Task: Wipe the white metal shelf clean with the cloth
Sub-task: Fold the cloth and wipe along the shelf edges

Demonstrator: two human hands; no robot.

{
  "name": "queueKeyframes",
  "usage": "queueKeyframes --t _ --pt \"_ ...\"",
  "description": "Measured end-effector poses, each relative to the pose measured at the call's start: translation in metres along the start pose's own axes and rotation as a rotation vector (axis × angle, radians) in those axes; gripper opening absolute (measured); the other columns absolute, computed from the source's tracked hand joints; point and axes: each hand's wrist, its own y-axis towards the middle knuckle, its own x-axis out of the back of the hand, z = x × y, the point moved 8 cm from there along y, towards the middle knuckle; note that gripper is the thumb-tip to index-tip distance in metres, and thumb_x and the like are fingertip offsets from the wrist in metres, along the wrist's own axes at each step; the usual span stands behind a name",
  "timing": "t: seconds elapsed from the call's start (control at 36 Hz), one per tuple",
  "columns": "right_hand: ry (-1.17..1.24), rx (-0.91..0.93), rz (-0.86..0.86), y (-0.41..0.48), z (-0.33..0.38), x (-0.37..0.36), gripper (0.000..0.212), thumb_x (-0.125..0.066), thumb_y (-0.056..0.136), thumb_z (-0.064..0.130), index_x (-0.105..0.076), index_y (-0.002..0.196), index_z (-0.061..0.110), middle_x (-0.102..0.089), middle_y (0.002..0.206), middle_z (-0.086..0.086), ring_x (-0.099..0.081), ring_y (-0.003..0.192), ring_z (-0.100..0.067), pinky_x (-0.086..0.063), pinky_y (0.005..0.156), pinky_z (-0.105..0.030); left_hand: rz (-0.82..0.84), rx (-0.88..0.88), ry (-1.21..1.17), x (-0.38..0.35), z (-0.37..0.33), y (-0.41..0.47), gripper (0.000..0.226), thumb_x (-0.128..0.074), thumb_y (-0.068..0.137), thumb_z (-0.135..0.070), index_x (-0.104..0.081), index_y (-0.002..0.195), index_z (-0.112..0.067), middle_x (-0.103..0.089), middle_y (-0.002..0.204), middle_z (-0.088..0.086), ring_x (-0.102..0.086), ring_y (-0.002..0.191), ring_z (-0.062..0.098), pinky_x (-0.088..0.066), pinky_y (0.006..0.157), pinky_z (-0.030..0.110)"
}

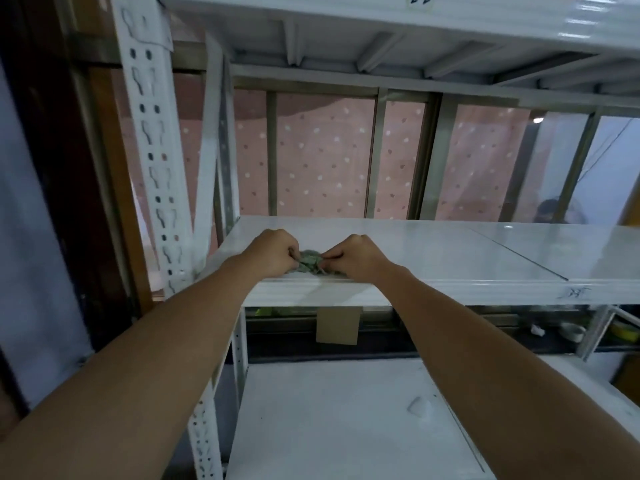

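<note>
Bare forearms reach up from the bottom corners to the smooth, glossy white metal shelf [398, 251], where both fists meet near its front left edge. Left hand [272, 252] and right hand [355, 258] are each closed, pinching a small crumpled green cloth [310, 263] bunched between them on the sheet. Beside them rises a perforated white upright post [152, 161]; a brown cardboard tag [337, 325] hangs below the shelf lip.

We count two hands [273, 252] [356, 258], one cloth [311, 262], three white shelf levels [415, 251], one cardboard tag [337, 325].
</note>
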Motion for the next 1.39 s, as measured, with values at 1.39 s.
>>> queueKeyframes --t 1.39 --pt "-0.099 0.082 0.049 0.195 -0.023 -0.060 0.022 -0.063 0.090 0.035 -0.077 0.107 0.030 -0.075 0.106 0.000 -0.064 0.100 -0.019 -0.052 0.089 -0.030 -0.127 0.175 0.006 0.006 0.113 0.150 0.016 -0.075 0.086 -0.004 -0.079 0.101 -0.007 -0.074 0.115 0.012 -0.066 0.111 0.032 -0.051 0.101 0.031"
